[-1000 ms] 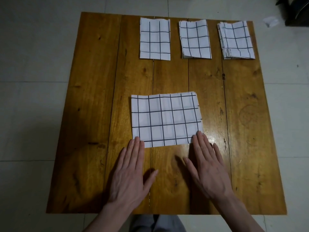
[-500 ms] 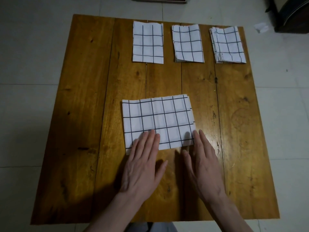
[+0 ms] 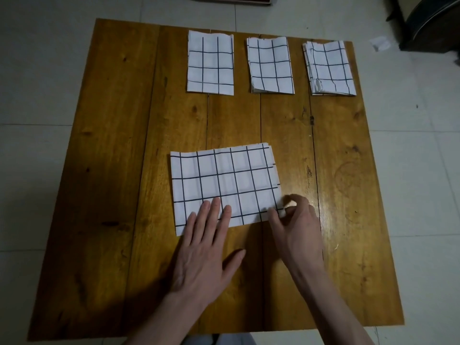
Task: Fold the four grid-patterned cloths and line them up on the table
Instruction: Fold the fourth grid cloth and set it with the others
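While three cloths already lie folded at the far edge: the fourth cloth (image 3: 225, 185) sits half-folded in the middle of the table (image 3: 112, 170), a wide rectangle nearer the person.
Fourth cloth, lie: flat on the wood, long side running left to right, its near right corner lifted slightly between fingers.
Left hand (image 3: 206, 247): palm down, fingers spread and straight, fingertips resting on the near left part of the fourth cloth, the palm on bare wood just in front of it; it grips nothing.
Right hand (image 3: 296, 230): thumb and forefinger pinched together on the near right corner of the fourth cloth, the other fingers curled above the right edge.
Left folded cloth (image 3: 210, 63): narrow upright rectangle, flat, neat edges, at the far side of the table left of centre.
Middle folded cloth (image 3: 271, 66): just beside the first with bare wood between them, layers showing along its near left corner.
Right folded cloth (image 3: 329, 68): close to the far right corner of the table, turned a little, stacked layers visible on its left edge.
Row: the three stand apart from one another, roughly in a line.
Floor (image 3: 37, 70): pale tiles around the table.
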Demonstrator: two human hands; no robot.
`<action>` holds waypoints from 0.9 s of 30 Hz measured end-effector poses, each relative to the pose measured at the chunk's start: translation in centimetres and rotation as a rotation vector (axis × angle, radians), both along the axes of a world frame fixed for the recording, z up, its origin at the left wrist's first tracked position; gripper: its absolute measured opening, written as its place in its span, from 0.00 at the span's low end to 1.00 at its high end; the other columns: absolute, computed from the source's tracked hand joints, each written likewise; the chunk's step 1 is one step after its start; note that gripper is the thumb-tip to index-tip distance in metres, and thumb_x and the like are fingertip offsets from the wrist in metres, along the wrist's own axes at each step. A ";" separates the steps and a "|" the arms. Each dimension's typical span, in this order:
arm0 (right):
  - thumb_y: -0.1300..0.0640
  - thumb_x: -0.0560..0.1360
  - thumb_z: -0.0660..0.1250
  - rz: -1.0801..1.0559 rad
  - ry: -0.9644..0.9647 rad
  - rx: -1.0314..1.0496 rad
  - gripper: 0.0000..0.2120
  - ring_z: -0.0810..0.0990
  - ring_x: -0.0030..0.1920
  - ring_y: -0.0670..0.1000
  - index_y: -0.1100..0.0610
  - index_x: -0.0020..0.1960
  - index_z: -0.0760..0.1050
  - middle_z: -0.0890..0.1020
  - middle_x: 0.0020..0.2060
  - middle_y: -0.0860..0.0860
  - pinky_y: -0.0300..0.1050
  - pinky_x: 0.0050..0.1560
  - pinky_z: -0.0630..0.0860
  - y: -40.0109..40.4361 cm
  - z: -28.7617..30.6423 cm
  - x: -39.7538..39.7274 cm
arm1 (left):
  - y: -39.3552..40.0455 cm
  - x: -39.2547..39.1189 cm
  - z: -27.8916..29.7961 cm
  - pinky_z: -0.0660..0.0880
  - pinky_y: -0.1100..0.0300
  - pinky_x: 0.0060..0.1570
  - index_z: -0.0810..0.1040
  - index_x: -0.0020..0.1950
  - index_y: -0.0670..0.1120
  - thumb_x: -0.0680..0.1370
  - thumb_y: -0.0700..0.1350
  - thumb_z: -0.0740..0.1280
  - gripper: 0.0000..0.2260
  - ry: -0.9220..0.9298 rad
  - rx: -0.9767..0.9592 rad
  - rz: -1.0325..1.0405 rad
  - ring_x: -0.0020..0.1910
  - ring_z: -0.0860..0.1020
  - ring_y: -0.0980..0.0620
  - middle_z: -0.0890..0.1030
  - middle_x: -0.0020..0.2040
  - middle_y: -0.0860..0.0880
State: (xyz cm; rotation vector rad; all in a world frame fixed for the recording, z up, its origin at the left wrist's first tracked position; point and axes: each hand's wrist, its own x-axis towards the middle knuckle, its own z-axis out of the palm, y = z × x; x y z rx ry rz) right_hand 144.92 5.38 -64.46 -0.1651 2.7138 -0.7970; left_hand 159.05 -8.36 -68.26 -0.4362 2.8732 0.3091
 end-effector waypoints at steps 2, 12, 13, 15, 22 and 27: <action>0.44 0.79 0.69 -0.002 -0.027 -0.017 0.19 0.79 0.51 0.55 0.53 0.65 0.74 0.79 0.51 0.51 0.57 0.50 0.81 -0.1 0.1 -0.1 | 0.2 0.0 0.1 0.61 0.37 0.79 0.48 0.87 0.45 0.84 0.69 0.45 0.38 -0.002 0.000 0.006 0.86 0.48 0.42 0.48 0.87 0.42; 0.46 0.78 0.73 -0.137 -0.150 -0.172 0.22 0.79 0.56 0.49 0.52 0.68 0.73 0.75 0.59 0.47 0.44 0.53 0.77 -0.3 1.0 0.7 | 1.4 0.5 0.1 0.61 0.37 0.79 0.51 0.87 0.45 0.84 0.68 0.50 0.39 -0.001 -0.004 0.025 0.86 0.49 0.41 0.50 0.87 0.41; 0.47 0.77 0.74 -0.169 -0.178 -0.236 0.22 0.79 0.57 0.49 0.50 0.68 0.72 0.76 0.60 0.47 0.44 0.54 0.77 -0.3 1.0 0.9 | 1.5 0.6 0.2 0.60 0.38 0.79 0.51 0.87 0.45 0.83 0.68 0.51 0.39 0.001 -0.002 0.029 0.86 0.49 0.41 0.50 0.87 0.41; 0.49 0.77 0.75 -0.253 -0.221 -0.371 0.25 0.78 0.59 0.45 0.46 0.70 0.70 0.75 0.63 0.46 0.44 0.57 0.77 -0.4 1.1 1.4 | 1.9 0.7 0.2 0.58 0.39 0.79 0.51 0.87 0.45 0.83 0.67 0.52 0.39 0.003 0.003 0.034 0.86 0.50 0.42 0.49 0.87 0.42; 0.57 0.76 0.76 -0.519 -0.332 -0.632 0.19 0.85 0.49 0.54 0.48 0.65 0.77 0.85 0.49 0.55 0.47 0.47 0.82 -0.7 0.9 2.0 | 2.9 1.2 0.5 0.57 0.40 0.78 0.52 0.87 0.46 0.83 0.67 0.53 0.39 -0.006 0.027 0.009 0.86 0.50 0.43 0.50 0.87 0.43; 0.59 0.79 0.72 -0.494 -0.250 -0.660 0.02 0.83 0.39 0.42 0.53 0.49 0.83 0.86 0.38 0.47 0.39 0.42 0.77 -0.3 1.3 2.4 | 3.2 0.9 0.8 0.57 0.41 0.78 0.53 0.87 0.46 0.83 0.67 0.54 0.39 0.019 0.037 0.007 0.86 0.51 0.43 0.51 0.87 0.44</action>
